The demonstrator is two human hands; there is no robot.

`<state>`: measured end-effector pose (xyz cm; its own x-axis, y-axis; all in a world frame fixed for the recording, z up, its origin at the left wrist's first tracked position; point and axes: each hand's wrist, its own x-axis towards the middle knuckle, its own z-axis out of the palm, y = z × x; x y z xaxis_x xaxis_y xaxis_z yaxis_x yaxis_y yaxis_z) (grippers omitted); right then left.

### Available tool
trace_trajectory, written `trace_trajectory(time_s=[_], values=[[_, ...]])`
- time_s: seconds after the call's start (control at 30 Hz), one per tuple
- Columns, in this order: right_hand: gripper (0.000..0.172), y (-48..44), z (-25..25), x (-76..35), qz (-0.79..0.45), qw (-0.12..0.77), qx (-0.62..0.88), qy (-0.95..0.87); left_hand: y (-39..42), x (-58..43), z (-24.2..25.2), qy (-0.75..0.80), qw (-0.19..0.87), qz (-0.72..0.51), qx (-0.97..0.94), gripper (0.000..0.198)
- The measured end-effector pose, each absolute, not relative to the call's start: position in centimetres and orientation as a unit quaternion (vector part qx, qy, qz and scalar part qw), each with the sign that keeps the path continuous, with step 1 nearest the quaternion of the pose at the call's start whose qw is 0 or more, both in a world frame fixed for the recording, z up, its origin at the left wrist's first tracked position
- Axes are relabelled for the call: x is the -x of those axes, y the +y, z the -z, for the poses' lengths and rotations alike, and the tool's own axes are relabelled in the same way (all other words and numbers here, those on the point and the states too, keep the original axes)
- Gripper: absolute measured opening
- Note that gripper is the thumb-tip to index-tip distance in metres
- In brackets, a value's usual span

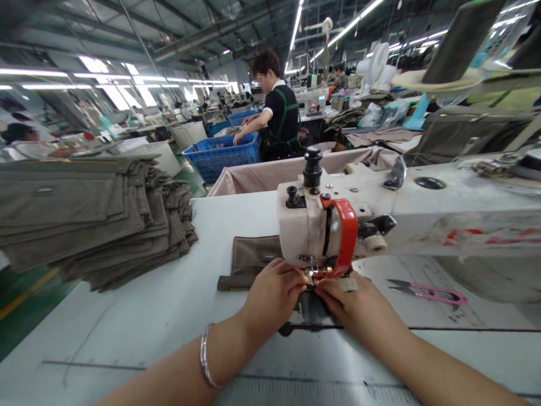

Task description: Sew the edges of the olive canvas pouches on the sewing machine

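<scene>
A white sewing machine [321,220] with a red guard [347,234] stands on the pale table [139,316]. An olive-brown fabric piece [249,256] lies under its head, reaching left. My left hand [273,296], with a silver bracelet on the wrist, has its fingers curled and pinched on the fabric right at the needle. My right hand [359,307] lies on the other side of the needle, fingertips pressed on the same piece. What sits under the fingertips is hidden.
A tall stack of olive fabric pieces [84,214] fills the table's left. Pink thread snips [426,292] lie at the right. Behind, a cloth-lined bin [262,172], a blue basket [222,155] and a person in black bending over it.
</scene>
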<state>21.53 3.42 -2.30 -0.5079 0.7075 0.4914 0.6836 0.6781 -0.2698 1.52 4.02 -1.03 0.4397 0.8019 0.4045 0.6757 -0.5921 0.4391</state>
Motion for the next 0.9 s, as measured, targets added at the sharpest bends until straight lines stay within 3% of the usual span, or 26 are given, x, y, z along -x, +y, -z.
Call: trace_trajectory(time_s=[0.27,0.47,0.53,0.67,0.8,0.9], values=[[0.017,4.0,2.8,-21.7,-0.033,0.271,0.409,-0.871,4.6,-1.6,0.6,0.434,0.108,-0.268,-0.853,0.009],[0.019,1.1,0.5,-21.1,-0.065,0.242,0.359,-0.899,2.0,-0.4,-0.6,0.425,0.121,-0.24,-0.864,0.005],[0.014,-1.2,0.6,-20.2,-0.09,0.226,0.318,-0.917,-0.1,0.9,-0.8,0.433,0.133,-0.228,-0.862,0.013],[0.017,-5.3,4.5,-17.5,-0.059,0.319,0.22,-0.92,-2.9,5.0,-1.0,0.538,0.104,-0.258,-0.796,0.008],[0.027,-7.0,7.0,-15.2,-0.054,0.416,0.186,-0.888,-2.1,9.3,-0.3,0.662,0.055,-0.3,-0.684,0.021],[0.016,-7.3,4.8,-15.7,-0.155,0.381,0.164,-0.897,-1.7,10.3,0.1,0.674,0.094,-0.3,-0.669,0.016]])
